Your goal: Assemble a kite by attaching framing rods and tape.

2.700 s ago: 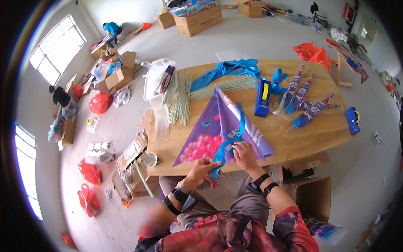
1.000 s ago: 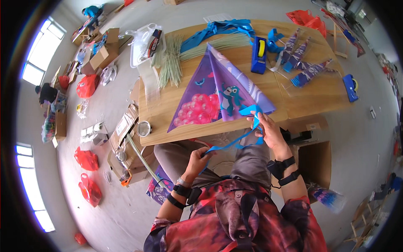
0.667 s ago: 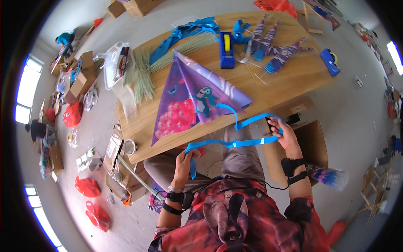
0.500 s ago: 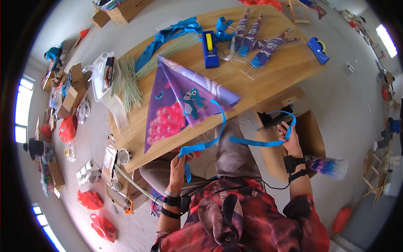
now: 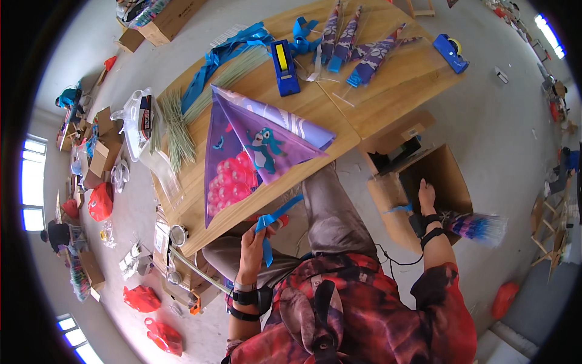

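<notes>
My left hand [image 5: 251, 247] is closed on a blue ribbon [image 5: 276, 215], below the table's near edge. One end of the ribbon hangs under the fingers and the other slants up toward my knee. My right hand [image 5: 427, 197] reaches into the open cardboard box [image 5: 388, 197] on the right; its fingers are mostly hidden. A short blue strip [image 5: 399, 208] shows beside that wrist, and whether the hand grips it is unclear. On the table lies a folded purple kite-like sheet [image 5: 236, 136] printed with cartoon figures and pink balls.
The wooden table [image 5: 339, 130] carries blue tape dispensers [image 5: 285, 70], pale thin sticks [image 5: 179, 124], more blue ribbons [image 5: 206, 70] and several wrapped purple bundles [image 5: 373, 60]. A clear-wrapped bundle [image 5: 479, 229] leans out of the box. Red bags [image 5: 142, 298] lie on the floor at left.
My right hand has let the long ribbon loop drop from view and moved down into the box. My left hand keeps its ribbon. The view has shifted slightly.
</notes>
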Demonstrator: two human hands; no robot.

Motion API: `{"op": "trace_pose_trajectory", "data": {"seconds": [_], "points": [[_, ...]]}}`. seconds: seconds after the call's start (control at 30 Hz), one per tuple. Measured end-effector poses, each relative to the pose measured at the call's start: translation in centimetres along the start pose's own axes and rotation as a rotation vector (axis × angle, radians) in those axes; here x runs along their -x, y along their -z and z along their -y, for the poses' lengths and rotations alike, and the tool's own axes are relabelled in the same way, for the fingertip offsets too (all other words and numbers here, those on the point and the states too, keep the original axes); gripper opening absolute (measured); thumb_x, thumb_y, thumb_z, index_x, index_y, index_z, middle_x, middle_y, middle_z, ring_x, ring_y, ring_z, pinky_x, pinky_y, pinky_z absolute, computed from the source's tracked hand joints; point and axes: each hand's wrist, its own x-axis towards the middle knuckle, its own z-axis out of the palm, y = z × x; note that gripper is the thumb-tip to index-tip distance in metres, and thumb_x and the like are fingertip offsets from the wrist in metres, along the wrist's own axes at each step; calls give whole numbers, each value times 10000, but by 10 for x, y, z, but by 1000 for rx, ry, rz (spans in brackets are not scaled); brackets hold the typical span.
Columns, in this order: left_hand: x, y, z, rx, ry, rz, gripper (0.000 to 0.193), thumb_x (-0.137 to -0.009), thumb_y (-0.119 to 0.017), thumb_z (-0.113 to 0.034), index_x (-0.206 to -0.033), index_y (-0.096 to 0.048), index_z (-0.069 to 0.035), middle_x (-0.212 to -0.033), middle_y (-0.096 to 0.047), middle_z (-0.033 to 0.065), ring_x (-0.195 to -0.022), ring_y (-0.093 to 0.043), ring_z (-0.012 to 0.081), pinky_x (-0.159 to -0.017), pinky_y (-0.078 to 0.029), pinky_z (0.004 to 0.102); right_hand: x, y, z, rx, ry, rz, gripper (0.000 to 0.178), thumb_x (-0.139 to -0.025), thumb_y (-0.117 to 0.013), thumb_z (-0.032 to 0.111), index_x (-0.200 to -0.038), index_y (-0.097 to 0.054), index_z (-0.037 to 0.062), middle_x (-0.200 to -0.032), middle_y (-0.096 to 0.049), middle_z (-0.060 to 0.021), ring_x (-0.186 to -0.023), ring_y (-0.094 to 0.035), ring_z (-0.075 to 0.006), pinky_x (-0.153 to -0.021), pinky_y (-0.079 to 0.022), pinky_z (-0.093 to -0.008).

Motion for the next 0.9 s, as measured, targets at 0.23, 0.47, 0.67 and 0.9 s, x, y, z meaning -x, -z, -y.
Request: {"op": "trace_pose_trajectory", "data": {"seconds": [0.23, 0.47, 0.67, 0.9], "points": [[6, -7, -36, -64, -62, 96, 252, -1072, -493, -147, -956, -662, 0, -894, -613, 5, -856, -508, 95, -789, -413, 257, 194, 0, 181, -589, 415, 1174, 520, -1086, -417, 472, -1160, -668, 23, -1064, -722, -92, -936, -702, -191, -855, -558, -323], [30, -2, -70, -127, -86, 96, 247, -1078, -485, -138, -979, -659, 6, -886, -604, 0, -808, -488, 75, -713, -410, 242, 351, -81, 225, -501, 15, 2168, 1055, -918, -273, 835, -1547, -349, -9, -1567, -416, -198, -1441, -430, -260, -1201, -338, -436], [93, 43, -60, -249, -26, -53, 239, -1056, -493, -133, -970, -672, 0, -837, -583, -9, -772, -485, 66, -683, -406, 250, 368, -119, 270, -1317, -334, 1667, 667, -1039, -487, 532, -1473, -445, 27, -1503, -486, -197, -1411, -471, -321, -1177, -414, -454], [113, 76, 24, -947, -60, -49, 372, -878, -723, -157, -1222, -642, -41, -1102, -650, 146, -1056, -621, 374, -883, -480, 446, 338, -79, 312, -1350, -33, 1426, 444, -1082, -499, 346, -1372, -528, 11, -1348, -623, -184, -1244, -612, -306, -1101, -486, -456]]}}
